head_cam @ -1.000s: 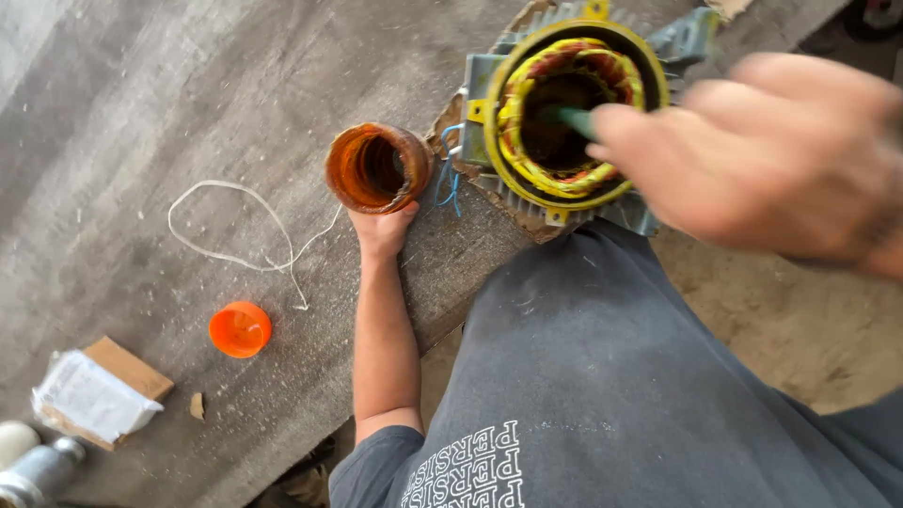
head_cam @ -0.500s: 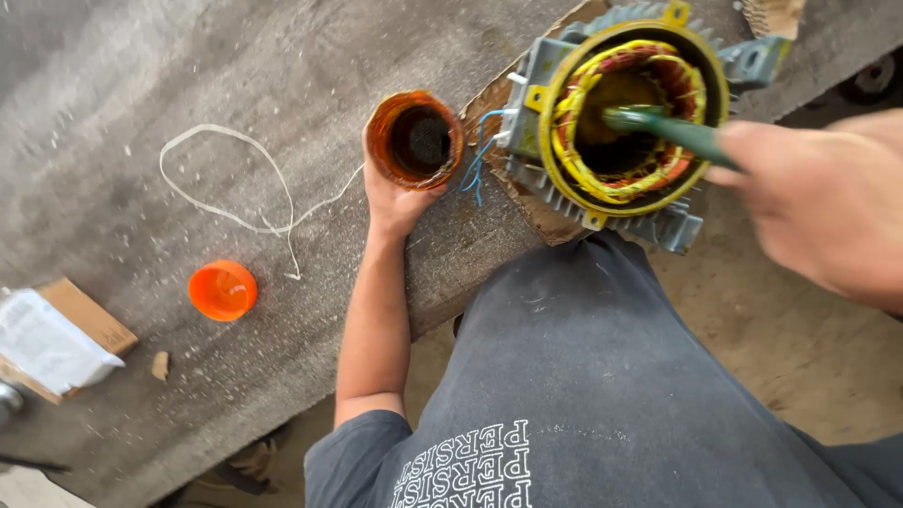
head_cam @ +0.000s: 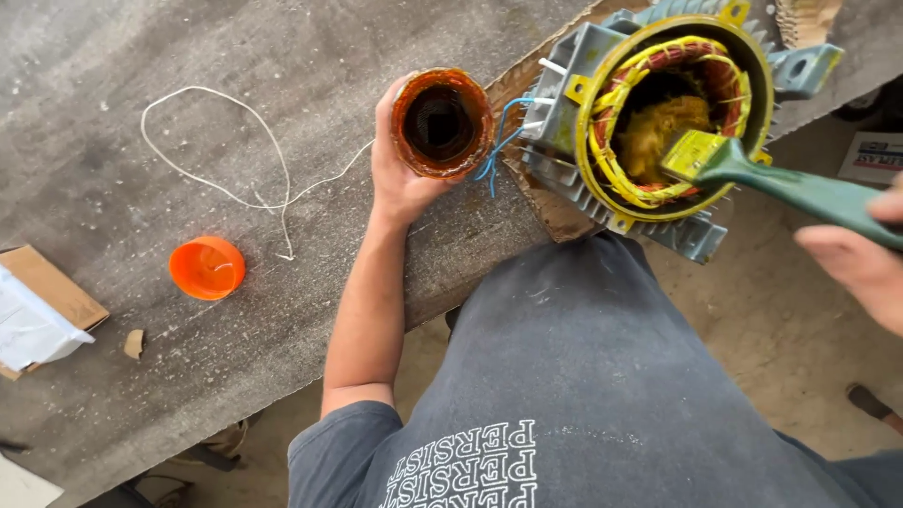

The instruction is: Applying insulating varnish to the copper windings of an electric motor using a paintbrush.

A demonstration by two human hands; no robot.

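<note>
Near the top centre of the frame, the left hand (head_cam: 400, 174) wraps its fingers around a small open can (head_cam: 442, 122) of amber varnish, which stands on the grey workbench (head_cam: 113, 85) close to its front edge. At the right edge, the right hand (head_cam: 861, 259) grips the green handle of a paintbrush (head_cam: 752, 174), its bristles down inside the motor stator (head_cam: 673, 122) at the upper right, against the yellow-tied copper windings.

The can sits near the edge, so a loose grip or a nudge could tip it over the side. The stator rests on a scrap of cardboard (head_cam: 555, 212) that overhangs the bench; hard brush pressure might shift it. Drips could foul the blue lead wires (head_cam: 499, 155) between can and stator. The orange lid (head_cam: 207, 268) and white string (head_cam: 216, 141) lie well apart at left.
</note>
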